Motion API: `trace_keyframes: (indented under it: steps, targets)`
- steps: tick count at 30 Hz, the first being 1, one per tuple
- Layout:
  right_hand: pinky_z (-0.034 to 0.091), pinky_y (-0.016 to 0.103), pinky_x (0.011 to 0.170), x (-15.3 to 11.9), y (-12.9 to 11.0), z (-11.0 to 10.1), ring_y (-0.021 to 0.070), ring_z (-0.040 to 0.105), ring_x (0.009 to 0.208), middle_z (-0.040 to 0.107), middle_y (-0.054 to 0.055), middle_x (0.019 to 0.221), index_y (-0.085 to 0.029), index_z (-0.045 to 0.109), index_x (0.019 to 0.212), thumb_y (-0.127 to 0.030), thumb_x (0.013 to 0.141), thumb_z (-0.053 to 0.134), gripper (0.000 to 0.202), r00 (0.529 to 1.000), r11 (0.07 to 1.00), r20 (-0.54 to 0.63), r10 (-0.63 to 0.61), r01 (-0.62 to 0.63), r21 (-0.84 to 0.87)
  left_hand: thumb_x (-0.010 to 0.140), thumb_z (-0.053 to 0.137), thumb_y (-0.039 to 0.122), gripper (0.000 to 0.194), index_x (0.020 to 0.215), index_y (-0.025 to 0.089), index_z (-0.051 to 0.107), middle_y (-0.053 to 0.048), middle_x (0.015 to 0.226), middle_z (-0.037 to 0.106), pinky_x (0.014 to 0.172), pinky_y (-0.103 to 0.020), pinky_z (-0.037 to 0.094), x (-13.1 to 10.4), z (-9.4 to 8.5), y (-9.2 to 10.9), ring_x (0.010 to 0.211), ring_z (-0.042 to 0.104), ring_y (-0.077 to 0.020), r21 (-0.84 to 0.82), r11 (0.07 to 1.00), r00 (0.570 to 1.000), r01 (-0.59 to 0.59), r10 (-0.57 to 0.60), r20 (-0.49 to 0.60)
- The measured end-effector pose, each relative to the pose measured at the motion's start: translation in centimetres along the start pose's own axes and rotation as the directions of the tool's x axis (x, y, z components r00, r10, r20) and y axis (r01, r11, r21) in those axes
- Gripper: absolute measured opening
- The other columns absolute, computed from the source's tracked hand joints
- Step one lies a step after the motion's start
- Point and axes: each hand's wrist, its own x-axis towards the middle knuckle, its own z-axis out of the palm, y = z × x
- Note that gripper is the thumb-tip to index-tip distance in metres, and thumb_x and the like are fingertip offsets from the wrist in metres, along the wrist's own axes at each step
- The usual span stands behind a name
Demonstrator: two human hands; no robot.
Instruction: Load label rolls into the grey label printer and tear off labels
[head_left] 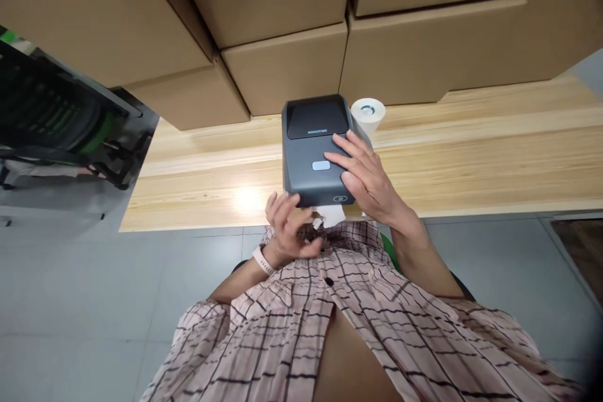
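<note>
A dark grey label printer (311,179) stands on the wooden table, with a black window on its top and a pale blue button in front of it. White label paper (333,213) with a ragged edge sticks out at its near side. My right hand (370,179) lies on the printer's right side and top, its fingers stretched out. At the near left corner is my left hand (289,226), fingers apart and thumb below the paper. Its fingertips are by the printer's front edge; whether they touch it I cannot tell.
A white paper roll (368,112) stands upright behind the printer on the right. Stacked cardboard boxes (292,69) line the back of the wooden table (471,163). A black office chair (56,113) is on the left, beyond the table's edge.
</note>
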Motion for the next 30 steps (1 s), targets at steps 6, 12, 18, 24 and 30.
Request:
trace_keyframes:
  steps: [6, 12, 18, 24, 30]
  targets:
    - [0.028, 0.064, 0.135, 0.2, -0.1, 0.1, 0.0279, 0.033, 0.167, 0.049, -0.001, 0.172, -0.035, 0.059, 0.151, -0.037, 0.114, 0.036, 0.044, 0.999, 0.999, 0.014, 0.039, -0.039, 0.019, 0.095, 0.072, 0.030, 0.001, 0.094, 0.030, 0.072, -0.007, 0.119, 0.074, 0.122, -0.051, 0.037, -0.3, 0.8, 1.7, 0.136, 0.054, -0.0289, 0.223, 0.975, 0.998, 0.006, -0.018, 0.054]
    - [0.029, 0.061, 0.133, 0.1, -0.4, -0.5, 0.0282, 0.041, 0.163, 0.056, 0.004, 0.167, -0.032, 0.063, 0.146, -0.037, 0.114, 0.041, 0.040, 1.000, 0.998, -0.010, -0.009, 0.008, -0.068, 0.098, 0.064, 0.019, 0.012, 0.090, 0.027, 0.068, -0.007, 0.106, 0.076, 0.102, -0.044, 0.046, 1.4, 0.3, 2.0, 0.116, 0.061, -0.0252, 0.132, 0.991, 1.000, 0.006, -0.010, 0.027]
    - [0.017, 0.067, 0.135, 1.9, -1.5, -1.8, 0.0307, 0.047, 0.159, 0.064, 0.001, 0.160, -0.033, 0.073, 0.129, -0.050, 0.113, 0.047, 0.035, 0.991, 0.939, 0.072, -0.111, 0.128, -0.318, 0.106, 0.046, 0.040, 0.033, 0.131, 0.027, 0.063, -0.011, 0.135, 0.067, 0.118, -0.051, 0.044, 0.7, -1.6, 0.4, 0.132, 0.059, -0.0280, 0.026, 0.992, 0.992, 0.125, -0.125, -0.023]
    - [0.015, 0.066, 0.137, 2.8, -0.8, -2.3, 0.0315, 0.040, 0.164, 0.064, 0.002, 0.160, -0.033, 0.076, 0.125, -0.062, 0.110, 0.045, 0.045, 0.970, 0.959, 0.188, -0.153, 0.192, -0.208, 0.107, 0.052, 0.029, 0.031, 0.135, 0.027, 0.065, -0.008, 0.143, 0.065, 0.122, -0.052, 0.043, 4.0, -0.8, -2.8, 0.140, 0.058, -0.0265, -0.170, 0.910, 0.892, 0.377, -0.406, -0.197]
    - [0.027, 0.070, 0.134, 0.2, -0.3, -3.0, 0.0353, 0.017, 0.172, 0.012, 0.000, 0.187, -0.046, 0.022, 0.173, -0.083, 0.101, 0.039, 0.083, 0.990, 0.993, 0.070, -0.121, 0.121, 0.003, 0.096, 0.070, 0.030, 0.024, 0.119, 0.026, 0.072, -0.007, 0.130, 0.073, 0.112, -0.043, 0.054, 6.3, 0.7, -7.4, 0.127, 0.068, -0.0233, -0.409, 0.528, 0.617, 0.744, -0.779, 0.117]
